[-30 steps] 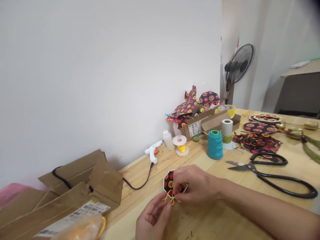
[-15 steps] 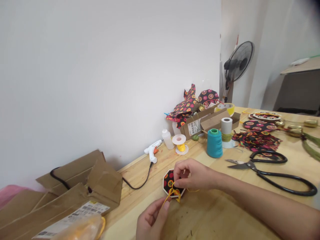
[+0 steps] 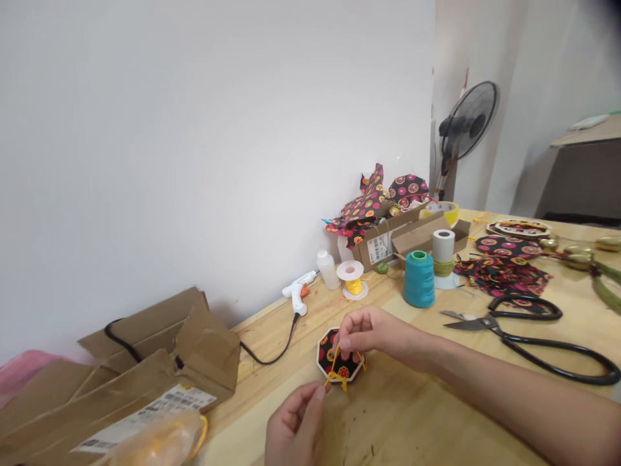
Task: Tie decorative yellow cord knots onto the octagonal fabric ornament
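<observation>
An octagonal piece with a pale rim and dark patterned fabric (image 3: 326, 349) lies on the table between my hands. Yellow cord (image 3: 335, 374) is looped and bunched at its near edge. My right hand (image 3: 361, 331) is above the piece, thumb and forefinger pinched on a length of the cord, with another strand hanging beside the fingers. Closer to me, my left hand (image 3: 297, 417) pinches the cord at the piece's near corner. The cord runs between the two hands.
To the right lie large black-handled scissors (image 3: 504, 333). Behind stand a teal thread cone (image 3: 419, 279), a yellow cord spool (image 3: 352, 281), a squeeze bottle (image 3: 328, 270) and a white glue gun (image 3: 298, 291). An open cardboard box (image 3: 213, 353) is at left; fabric scraps (image 3: 504, 275) lie at right.
My right hand has lifted slightly away from the cord bunch, drawing a strand up from it. My left hand stays nearly in place, still pinching. The view has shifted slightly.
</observation>
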Demonstrator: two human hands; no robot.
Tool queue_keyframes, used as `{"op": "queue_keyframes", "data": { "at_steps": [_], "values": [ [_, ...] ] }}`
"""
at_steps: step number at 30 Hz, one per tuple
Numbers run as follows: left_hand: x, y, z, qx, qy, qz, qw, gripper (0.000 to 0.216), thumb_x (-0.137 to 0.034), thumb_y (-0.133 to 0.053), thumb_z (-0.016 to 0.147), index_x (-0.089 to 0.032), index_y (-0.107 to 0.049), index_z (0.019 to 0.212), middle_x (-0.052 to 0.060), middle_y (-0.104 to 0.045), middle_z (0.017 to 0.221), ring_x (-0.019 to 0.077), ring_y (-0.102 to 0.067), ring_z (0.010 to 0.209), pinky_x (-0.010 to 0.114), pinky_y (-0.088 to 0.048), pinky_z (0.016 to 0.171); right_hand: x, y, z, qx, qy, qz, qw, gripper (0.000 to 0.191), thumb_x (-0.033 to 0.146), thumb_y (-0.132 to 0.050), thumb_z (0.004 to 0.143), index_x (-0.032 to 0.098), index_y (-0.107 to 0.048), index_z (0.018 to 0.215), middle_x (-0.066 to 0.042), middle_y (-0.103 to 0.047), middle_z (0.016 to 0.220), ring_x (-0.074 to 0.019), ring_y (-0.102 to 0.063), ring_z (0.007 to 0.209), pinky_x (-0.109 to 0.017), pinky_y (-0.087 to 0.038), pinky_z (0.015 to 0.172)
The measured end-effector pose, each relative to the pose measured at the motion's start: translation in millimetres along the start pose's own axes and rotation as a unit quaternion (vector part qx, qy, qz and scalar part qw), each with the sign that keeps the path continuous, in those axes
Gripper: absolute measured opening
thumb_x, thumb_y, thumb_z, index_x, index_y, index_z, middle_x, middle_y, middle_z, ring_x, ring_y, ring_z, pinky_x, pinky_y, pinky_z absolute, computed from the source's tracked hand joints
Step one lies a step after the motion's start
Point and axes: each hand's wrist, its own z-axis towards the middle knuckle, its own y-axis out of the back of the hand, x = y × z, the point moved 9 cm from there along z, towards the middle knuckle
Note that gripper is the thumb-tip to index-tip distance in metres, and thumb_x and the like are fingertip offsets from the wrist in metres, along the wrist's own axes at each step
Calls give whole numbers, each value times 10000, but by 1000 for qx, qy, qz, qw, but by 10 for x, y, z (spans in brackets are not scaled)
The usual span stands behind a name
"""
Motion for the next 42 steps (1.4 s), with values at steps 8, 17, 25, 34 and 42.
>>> {"op": "queue_keyframes", "data": {
  "at_steps": [8,17,25,34,42],
  "values": [
    [-93,-61,-72,-5,4,2,1000,318,-348,-740,391,-139,-670,620,-69,-503,332,38,-314,263,192,-390,409,-100,-46,20,7,-21,38,999,203,299,-634,630,123,-546,679,-13,-602,631,-74,-527,541,-179,-360,488],
    [-45,-75,-33,13,8,-6,1000,294,-333,-731,417,-138,-694,634,-61,-480,284,117,-496,372,219,-440,491,-57,-69,23,20,6,71,997,188,278,-628,645,126,-525,682,-2,-591,604,-69,-521,516,-184,-355,491],
    [-19,-37,-26,13,2,24,1000,239,-330,-712,448,-147,-681,597,-34,-529,302,166,-568,469,208,-431,453,-41,-74,33,17,32,80,996,196,279,-628,648,118,-515,660,6,-565,568,-55,-490,486,-178,-337,476],
    [-72,-97,-93,24,5,30,999,272,-341,-721,439,-138,-658,609,-4,-620,441,109,-538,445,157,-399,435,41,-47,-4,-15,38,29,999,213,310,-619,648,126,-516,684,-1,-601,585,-62,-507,472,-181,-371,464],
    [-95,-145,-119,20,-20,91,995,267,-330,-721,440,-117,-665,590,3,-607,403,104,-505,359,161,-362,353,-14,-250,-34,34,19,67,997,193,297,-599,674,130,-507,706,-16,-633,633,-86,-575,523,-192,-418,494]
  ]
}}
